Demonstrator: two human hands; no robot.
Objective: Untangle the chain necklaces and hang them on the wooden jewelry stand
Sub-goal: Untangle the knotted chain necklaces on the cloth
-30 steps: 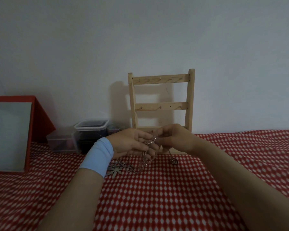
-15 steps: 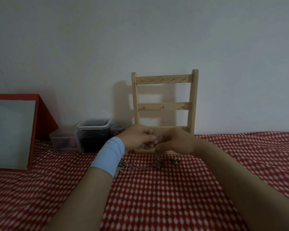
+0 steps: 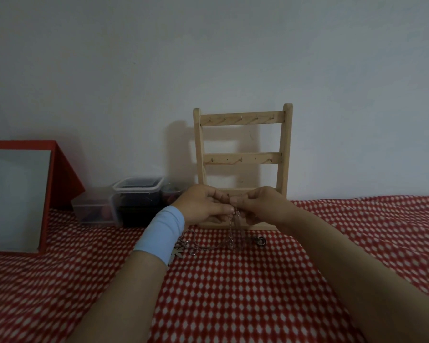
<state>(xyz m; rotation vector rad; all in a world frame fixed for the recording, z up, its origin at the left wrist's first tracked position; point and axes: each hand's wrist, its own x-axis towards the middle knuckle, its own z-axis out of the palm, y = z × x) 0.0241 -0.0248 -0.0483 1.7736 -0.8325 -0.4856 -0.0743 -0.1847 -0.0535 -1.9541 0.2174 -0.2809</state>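
red-and-white checked cloth (image 3: 233, 293), pale wooden stand (image 3: 243, 159), light-blue wristband (image 3: 160, 233).

Home, likely dressing corner. Red-white checked cloth (image 3: 233, 293) under left hand (image 3: 203, 206), plain white wall (image 3: 134, 70) beyond. Red-framed mirror (image 3: 15, 199) far to its left, lidded plastic containers (image 3: 136, 191) nearer, wooden jewelry stand (image 3: 243, 158) just behind.

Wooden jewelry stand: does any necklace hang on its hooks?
No: the wooden jewelry stand shows only bare hooks, with the silver chain necklaces off it.
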